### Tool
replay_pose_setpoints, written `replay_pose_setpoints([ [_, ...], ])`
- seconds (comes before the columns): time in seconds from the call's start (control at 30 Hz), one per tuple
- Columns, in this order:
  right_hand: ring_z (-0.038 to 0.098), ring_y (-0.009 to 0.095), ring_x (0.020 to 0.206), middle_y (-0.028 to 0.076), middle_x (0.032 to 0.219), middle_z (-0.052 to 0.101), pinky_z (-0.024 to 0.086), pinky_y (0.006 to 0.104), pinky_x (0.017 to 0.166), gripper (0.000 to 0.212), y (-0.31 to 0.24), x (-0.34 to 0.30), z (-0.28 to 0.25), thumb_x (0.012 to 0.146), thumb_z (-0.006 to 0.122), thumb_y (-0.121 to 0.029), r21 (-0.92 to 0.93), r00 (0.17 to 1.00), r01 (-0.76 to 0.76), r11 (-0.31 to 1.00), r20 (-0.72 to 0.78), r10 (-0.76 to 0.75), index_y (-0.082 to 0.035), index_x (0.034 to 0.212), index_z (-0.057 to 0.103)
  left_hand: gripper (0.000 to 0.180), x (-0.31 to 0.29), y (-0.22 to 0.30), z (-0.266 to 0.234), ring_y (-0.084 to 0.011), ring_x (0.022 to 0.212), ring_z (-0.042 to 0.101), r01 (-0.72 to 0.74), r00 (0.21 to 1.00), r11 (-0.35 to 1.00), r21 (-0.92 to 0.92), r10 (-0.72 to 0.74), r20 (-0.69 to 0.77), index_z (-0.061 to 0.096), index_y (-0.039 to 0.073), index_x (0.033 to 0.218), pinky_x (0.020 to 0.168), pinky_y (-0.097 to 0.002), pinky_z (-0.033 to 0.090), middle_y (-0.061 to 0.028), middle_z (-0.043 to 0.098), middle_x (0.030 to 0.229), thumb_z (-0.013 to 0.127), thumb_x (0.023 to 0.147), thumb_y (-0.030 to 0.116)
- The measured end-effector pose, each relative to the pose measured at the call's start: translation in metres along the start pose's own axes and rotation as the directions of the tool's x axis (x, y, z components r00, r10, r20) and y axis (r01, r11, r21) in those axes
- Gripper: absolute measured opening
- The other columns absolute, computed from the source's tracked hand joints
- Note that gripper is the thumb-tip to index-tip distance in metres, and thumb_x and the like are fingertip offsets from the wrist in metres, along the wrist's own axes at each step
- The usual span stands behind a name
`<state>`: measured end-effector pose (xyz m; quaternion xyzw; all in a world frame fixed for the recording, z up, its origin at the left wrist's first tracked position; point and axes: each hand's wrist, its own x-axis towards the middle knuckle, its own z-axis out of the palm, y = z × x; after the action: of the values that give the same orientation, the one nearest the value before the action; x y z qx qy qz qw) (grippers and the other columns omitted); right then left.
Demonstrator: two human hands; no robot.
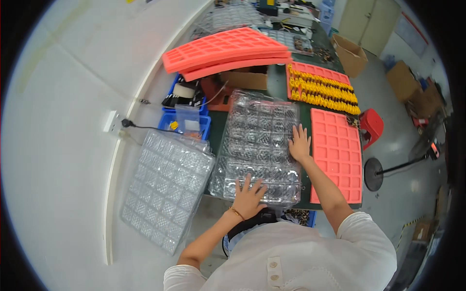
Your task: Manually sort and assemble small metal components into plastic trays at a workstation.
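Observation:
A stack of clear plastic compartment trays (262, 140) lies on the dark green table in front of me. My left hand (249, 198) rests on the stack's near edge with its fingers spread. On the stack's right side lies my right hand (300, 143), its fingers also apart. Neither hand grips anything. Just right of the stack is a pink foam tray (336, 155) with square pockets, beneath my right forearm. More clear trays (167, 189) lean at a slant to the left of the table.
Pink foam sheets (228, 51) are piled at the far left, over a cardboard box (247, 79). Blue bins (167, 119) stand by the wall. Yellow and black parts (325, 92) fill another foam tray at the far right. A red stool (372, 127) stands beyond the table's right edge.

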<state>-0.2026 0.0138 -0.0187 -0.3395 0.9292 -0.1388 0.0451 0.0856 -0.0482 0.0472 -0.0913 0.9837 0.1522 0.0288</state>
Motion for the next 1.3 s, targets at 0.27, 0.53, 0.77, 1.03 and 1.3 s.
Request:
replay_pose_setpoints([
  [0.27,0.032,0.036,0.122,0.025,0.135,0.024,0.031,0.0403,0.099,0.061,0.043,-0.001,-0.034,0.079,0.055,-0.025,0.090,0.939,0.290,0.953,0.167,-0.302,-0.004,0.130,0.031,0.089,0.021,0.002,0.042,-0.0421,0.127,0.016,0.016,0.967,1.000,0.011,-0.019,0.253,0.021,0.030,0.136,0.090,-0.0715,0.008,-0.0090,0.020,0.141,0.063,0.063,0.059],
  [0.53,0.054,0.017,0.062,0.001,0.072,0.049,0.039,0.0314,0.046,0.023,-0.141,-0.130,-0.333,0.076,0.060,-0.026,-0.067,0.639,0.749,0.659,-0.189,-0.746,-0.013,0.094,0.055,0.088,0.033,-0.019,0.020,-0.0380,0.128,0.016,-0.019,0.913,1.000,0.019,0.009,0.408,0.027,0.017,0.134,0.092,-0.0692,0.010,-0.0080,0.023,0.139,0.064,0.063,0.056],
  [0.77,0.050,0.016,0.055,0.002,0.064,0.047,0.039,0.0324,0.046,0.020,-0.109,-0.154,-0.370,0.071,0.058,-0.028,-0.297,0.683,0.645,0.704,-0.189,-0.706,-0.011,0.082,0.057,0.080,0.083,-0.017,0.012,-0.0362,0.127,0.023,-0.250,0.959,0.948,-0.195,0.271,0.087,0.029,0.007,0.131,0.094,-0.0674,0.011,-0.0093,0.031,0.135,0.063,0.069,0.046],
  [1.03,0.049,0.018,0.052,0.005,0.057,0.050,0.044,0.0341,0.051,0.028,-0.068,-0.173,-0.382,0.063,0.053,-0.032,-0.489,0.665,0.653,0.578,0.004,-0.747,-0.006,0.071,0.058,0.064,0.176,0.116,-0.045,-0.0314,0.125,0.028,-0.525,0.834,0.847,0.082,0.492,0.250,0.037,0.006,0.126,0.096,-0.0626,0.017,-0.0093,0.036,0.131,0.062,0.073,0.033],
  [1.3,0.054,0.022,0.069,0.012,0.078,0.055,0.048,0.0329,0.066,0.021,-0.021,-0.164,-0.360,0.083,0.048,-0.011,-0.843,0.642,0.303,0.445,-0.165,-0.749,0.008,0.091,0.050,0.053,0.321,0.181,0.009,-0.0321,0.122,0.031,-0.765,0.643,0.614,0.195,0.744,0.183,0.046,0.009,0.120,0.098,-0.0568,0.021,-0.0115,0.037,0.130,0.059,0.075,0.032],
])
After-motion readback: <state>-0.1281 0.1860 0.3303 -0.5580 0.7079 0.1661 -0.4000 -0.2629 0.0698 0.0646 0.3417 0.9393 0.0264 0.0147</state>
